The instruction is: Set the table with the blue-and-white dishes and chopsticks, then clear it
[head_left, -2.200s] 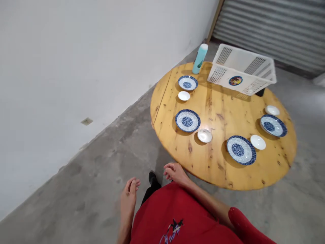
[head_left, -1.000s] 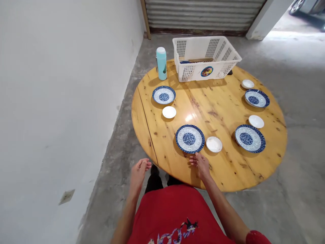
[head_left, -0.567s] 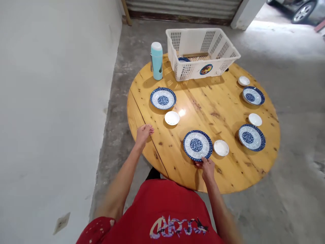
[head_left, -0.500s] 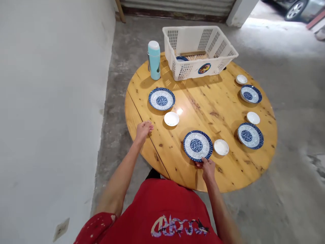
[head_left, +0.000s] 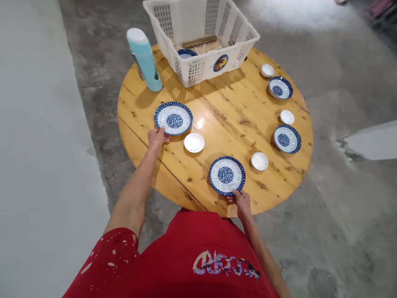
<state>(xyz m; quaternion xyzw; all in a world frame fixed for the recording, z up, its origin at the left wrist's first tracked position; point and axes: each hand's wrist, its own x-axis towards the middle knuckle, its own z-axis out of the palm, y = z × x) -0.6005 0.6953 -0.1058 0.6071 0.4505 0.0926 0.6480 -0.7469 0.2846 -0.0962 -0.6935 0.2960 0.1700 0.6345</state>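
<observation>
My left hand (head_left: 158, 138) grips the near-left rim of a blue-and-white plate (head_left: 174, 120), thumb on top and fingers underneath. A small white bowl (head_left: 194, 142) sits just to the right of that hand. At the table's near edge, my right hand (head_left: 240, 200) pinches the lower rim of another blue-and-white plate (head_left: 226, 175), with the thumb over the rim and the fingers below. Beside that plate on the right stands a second small white bowl (head_left: 259, 161).
A round wooden table (head_left: 217, 128) carries everything. Along its right side are two patterned bowls (head_left: 287, 139) with small white bowls (head_left: 287, 117). At the back stand a light-blue flask (head_left: 145, 60) and a white plastic basket (head_left: 201, 66) holding chopsticks (head_left: 200, 41) and blue-and-white dishware.
My left hand has moved up to the left plate and taken hold of its rim. My right hand still holds its plate, which now sits farther from the bowl beside it. The view has shifted.
</observation>
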